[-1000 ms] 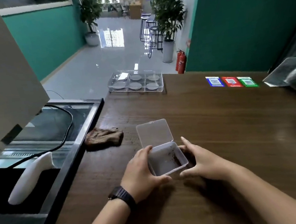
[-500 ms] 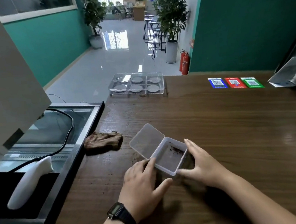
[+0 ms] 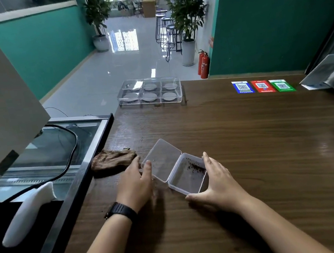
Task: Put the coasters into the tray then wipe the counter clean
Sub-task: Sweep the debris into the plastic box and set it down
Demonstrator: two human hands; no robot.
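A clear compartment tray (image 3: pixel 151 103) stands at the counter's far edge, with grey round coasters (image 3: pixel 149 96) in its sections. A crumpled brown cloth (image 3: pixel 112 160) lies near the counter's left edge. A small clear hinged box (image 3: pixel 185 181) sits open in front of me, with brown crumbs (image 3: pixel 195 167) inside and its lid (image 3: pixel 162 157) laid back to the left. My right hand (image 3: pixel 218 181) grips the box's right side, thumb at its front corner. My left hand (image 3: pixel 136 183) is spread flat between cloth and lid, its thumb touching the lid's edge.
Three QR cards (image 3: pixel 263 86) lie at the back right beside a grey foil-like item (image 3: pixel 327 72). Left of the counter is a black-framed glass unit (image 3: pixel 86 155) with a white handheld device (image 3: pixel 24 213) and black cable. A white panel (image 3: pixel 0 98) rises at far left.
The box has turned and slid a little right, its lid now lying flat. My left hand has let go of the box and moved left toward the cloth. My right hand stays on the box.
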